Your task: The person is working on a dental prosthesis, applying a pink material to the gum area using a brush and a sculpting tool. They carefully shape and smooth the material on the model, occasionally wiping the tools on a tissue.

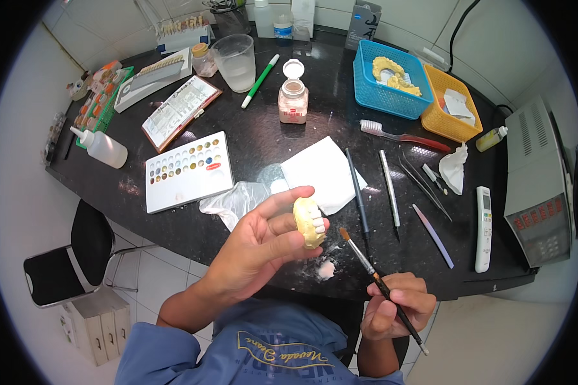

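My left hand (257, 247) is closed around a yellow dental cast (307, 221) with several white teeth on its right side, held up above the table's front edge. In my right hand (401, 305) is a slim paintbrush (367, 258), gripped by its dark handle. Its brown bristle tip points up and left, a short way to the right of the cast and apart from it. Below the cast, a small mound of pale pink powder (326, 269) lies on the black tabletop. Behind it are a folded white paper towel (321, 176) and a crumpled clear plastic bag (237, 202).
Left stand a white paint palette (189, 172) and a squeeze bottle (103, 149). An open jar of pink powder (293, 102) and a plastic cup (235, 63) are farther back. Right lie a toothbrush (401, 136), tweezers (424, 186) and a remote (483, 229), near a blue basket (390, 102).
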`<state>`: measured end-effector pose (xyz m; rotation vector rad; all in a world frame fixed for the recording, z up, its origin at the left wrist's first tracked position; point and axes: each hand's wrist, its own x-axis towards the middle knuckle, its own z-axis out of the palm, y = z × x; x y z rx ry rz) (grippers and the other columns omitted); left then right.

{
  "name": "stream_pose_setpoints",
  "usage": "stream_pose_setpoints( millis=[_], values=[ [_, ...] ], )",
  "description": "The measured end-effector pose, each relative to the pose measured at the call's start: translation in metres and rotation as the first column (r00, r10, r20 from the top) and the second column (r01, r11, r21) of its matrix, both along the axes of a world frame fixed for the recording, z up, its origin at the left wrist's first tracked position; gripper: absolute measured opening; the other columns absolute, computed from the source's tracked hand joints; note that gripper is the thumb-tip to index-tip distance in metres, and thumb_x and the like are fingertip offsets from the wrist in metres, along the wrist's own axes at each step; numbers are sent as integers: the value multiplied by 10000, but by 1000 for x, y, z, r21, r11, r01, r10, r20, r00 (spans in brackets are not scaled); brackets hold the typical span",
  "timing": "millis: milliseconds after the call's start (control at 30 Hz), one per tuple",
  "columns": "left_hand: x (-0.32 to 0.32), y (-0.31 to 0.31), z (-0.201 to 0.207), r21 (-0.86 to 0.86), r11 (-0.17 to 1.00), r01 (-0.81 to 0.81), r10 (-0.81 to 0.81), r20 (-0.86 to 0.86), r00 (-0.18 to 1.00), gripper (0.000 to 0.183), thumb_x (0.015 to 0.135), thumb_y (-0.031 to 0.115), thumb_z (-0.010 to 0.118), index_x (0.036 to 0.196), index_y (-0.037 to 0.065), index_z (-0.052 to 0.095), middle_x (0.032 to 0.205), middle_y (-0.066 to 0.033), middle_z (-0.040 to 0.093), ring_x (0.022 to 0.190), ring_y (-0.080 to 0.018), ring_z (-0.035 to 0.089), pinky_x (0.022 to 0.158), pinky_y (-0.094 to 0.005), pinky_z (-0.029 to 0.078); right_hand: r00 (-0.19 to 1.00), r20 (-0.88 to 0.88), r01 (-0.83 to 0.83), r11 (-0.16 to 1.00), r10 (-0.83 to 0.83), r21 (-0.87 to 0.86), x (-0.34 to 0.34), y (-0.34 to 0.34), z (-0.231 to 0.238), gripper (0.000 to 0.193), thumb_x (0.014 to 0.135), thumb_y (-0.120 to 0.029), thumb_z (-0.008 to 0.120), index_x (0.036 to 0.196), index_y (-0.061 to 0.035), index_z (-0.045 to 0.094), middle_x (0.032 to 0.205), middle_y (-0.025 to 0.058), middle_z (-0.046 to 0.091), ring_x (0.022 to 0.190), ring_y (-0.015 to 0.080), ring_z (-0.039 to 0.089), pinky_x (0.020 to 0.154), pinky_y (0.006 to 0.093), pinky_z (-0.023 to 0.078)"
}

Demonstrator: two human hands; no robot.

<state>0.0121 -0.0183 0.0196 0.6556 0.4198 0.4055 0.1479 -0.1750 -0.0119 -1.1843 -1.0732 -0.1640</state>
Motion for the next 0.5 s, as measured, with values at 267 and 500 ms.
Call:
stream_pose_setpoints(
  millis=[267,500],
  values=[
    [4,-14,-4,17,983,-180,180,29,983,664,860,108,691,1401,70,310,1155,-123,606,1175,-257,564,1003,-443,482,995,82,-52,994,60,-95,3,-4,2,224,863,-171,637,955,-27,492,758,118,574,565,161,589,528,249,497],
    [8,-17,-6,-6,959,-284,284,81,956,693,842,127,711,1401,93,304,1084,-39,553,1238,-240,508,1061,-468,438,989,-126,-84,996,79,-28,-10,5,5,194,819,-110,681,938,-36,547,768,128,635,598,203,653,513,301,536]
  ],
)
